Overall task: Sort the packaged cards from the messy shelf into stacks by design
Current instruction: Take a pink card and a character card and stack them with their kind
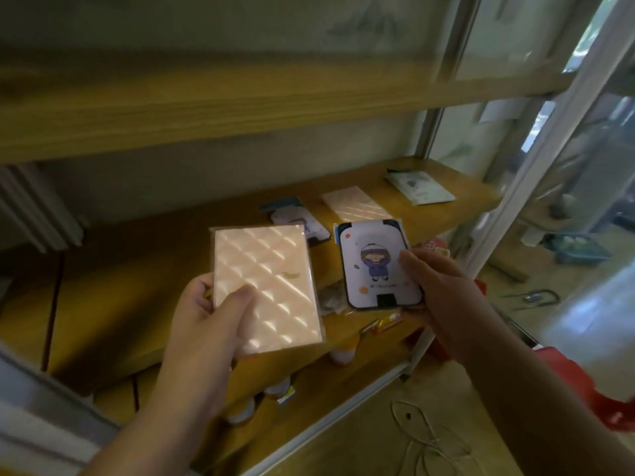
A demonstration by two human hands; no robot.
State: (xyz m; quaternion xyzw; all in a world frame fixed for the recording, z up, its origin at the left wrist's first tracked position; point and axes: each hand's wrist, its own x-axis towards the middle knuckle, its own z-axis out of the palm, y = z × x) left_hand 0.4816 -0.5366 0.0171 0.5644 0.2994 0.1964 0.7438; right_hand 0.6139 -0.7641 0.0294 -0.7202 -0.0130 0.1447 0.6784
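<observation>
Two packaged cards are held above the wooden shelf (144, 269). A peach quilted card (266, 290), sealed in a clear sleeve, is held in the left hand (206, 324); the thumb is pressed on its face, the fingers are curled behind. Its long axis runs away from the viewer, leaning slightly left. A cartoon-figure card (376, 266) with a dark border is gripped at its right edge by the right hand (443, 297), the figure upright. On the shelf behind, three stacks are laid: a cartoon stack (297, 218), a peach stack (355, 204), and a white stack (421, 187) far right. Another wooden board is seen above. Pale flooring is seen at right.
</observation>
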